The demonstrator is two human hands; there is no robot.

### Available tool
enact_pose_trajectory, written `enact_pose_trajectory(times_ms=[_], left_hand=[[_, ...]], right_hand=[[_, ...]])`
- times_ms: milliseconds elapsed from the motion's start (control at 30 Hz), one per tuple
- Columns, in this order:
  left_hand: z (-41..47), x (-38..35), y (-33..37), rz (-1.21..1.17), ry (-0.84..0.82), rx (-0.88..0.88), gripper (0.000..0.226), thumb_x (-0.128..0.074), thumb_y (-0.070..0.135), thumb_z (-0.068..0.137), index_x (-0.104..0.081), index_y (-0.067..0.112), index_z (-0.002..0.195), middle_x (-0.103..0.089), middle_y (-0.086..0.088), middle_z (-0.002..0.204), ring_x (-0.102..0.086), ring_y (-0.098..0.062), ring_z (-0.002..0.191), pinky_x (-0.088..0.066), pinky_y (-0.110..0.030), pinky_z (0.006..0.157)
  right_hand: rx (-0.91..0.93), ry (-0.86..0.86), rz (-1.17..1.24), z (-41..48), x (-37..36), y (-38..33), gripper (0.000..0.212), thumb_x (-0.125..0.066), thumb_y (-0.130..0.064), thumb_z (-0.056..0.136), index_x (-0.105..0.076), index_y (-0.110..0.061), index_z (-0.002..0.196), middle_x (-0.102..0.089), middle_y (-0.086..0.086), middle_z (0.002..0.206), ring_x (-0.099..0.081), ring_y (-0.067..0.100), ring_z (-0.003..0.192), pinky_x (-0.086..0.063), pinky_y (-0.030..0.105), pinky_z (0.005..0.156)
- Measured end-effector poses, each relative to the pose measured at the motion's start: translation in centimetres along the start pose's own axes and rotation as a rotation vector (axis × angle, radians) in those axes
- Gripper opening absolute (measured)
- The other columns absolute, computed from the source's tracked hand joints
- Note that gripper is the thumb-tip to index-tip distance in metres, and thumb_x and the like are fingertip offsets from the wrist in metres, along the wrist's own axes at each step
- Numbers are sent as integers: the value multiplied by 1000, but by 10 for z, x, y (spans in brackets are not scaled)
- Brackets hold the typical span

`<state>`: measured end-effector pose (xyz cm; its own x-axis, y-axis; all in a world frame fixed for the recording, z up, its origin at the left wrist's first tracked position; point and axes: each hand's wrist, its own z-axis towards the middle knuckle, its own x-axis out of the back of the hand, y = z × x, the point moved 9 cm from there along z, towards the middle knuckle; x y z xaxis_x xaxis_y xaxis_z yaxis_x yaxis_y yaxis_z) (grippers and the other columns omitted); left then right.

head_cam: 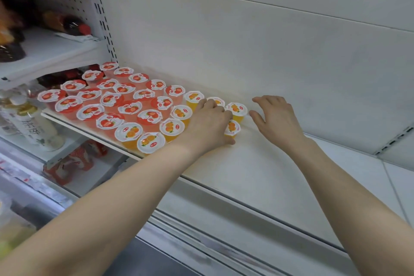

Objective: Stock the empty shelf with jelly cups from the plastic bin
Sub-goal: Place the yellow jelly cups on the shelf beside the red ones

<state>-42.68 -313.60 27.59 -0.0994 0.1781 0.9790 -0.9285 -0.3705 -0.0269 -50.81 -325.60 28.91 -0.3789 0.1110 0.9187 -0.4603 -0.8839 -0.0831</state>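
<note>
Several jelly cups stand in rows on the left part of the white shelf [235, 170]: red strawberry cups [111, 98] at the left and back, orange cups [172, 127] toward the right. My left hand [209, 122] lies over the right end of the orange group, its fingers curled around an orange cup [231, 129] at the front. Just behind it stands another orange cup [236, 108]. To the right of these cups my right hand [274, 116] hovers with fingers spread and holds nothing. The plastic bin is out of view.
The shelf's right half is bare white board with a white back wall [246, 51]. Bottles [67, 23] lie on the upper left shelf. Drink bottles [29, 119] and red packets [74, 161] fill the lower left shelves. A slotted upright [105, 20] stands at the shelf's left end.
</note>
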Motion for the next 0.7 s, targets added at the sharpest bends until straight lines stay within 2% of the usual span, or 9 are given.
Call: enact_pose_trajectory(times_ms=[200, 400, 567, 700], left_hand=[[-2, 5, -1, -2, 1, -10, 71, -59, 69, 77, -55, 24, 133, -59, -2, 130, -42, -28, 128, -25, -46, 113], [-24, 34, -27, -131, 174, 10, 57, -44, 62, 92, -58, 21, 129, -61, -1, 127, -47, -26, 122, -32, -37, 104], [-59, 57, -68, -139, 259, 25, 51, -46, 54, 94, -61, 18, 128, -62, -4, 123, -50, -29, 119, -38, -39, 100], [-98, 71, -114, -120, 289, 59, 47, -51, 49, 94, -60, 18, 128, -61, -6, 127, -50, -29, 120, -40, -40, 99]], right_hand=[[8, 8, -12, 1, 10, -11, 38, -56, -30, 97, -58, -11, 130, -61, 10, 128, -49, 34, 123, -40, 45, 94], [64, 51, -58, 2, 26, -41, 40, -53, -34, 96, -59, -10, 128, -62, 11, 123, -51, 36, 119, -42, 47, 91], [130, 92, -49, 3, 34, -97, 46, -44, -38, 93, -60, -9, 126, -63, 12, 121, -52, 37, 116, -44, 47, 89], [201, 96, -42, 3, 31, -159, 43, -47, -35, 93, -60, -9, 125, -63, 12, 121, -53, 36, 115, -44, 46, 89]])
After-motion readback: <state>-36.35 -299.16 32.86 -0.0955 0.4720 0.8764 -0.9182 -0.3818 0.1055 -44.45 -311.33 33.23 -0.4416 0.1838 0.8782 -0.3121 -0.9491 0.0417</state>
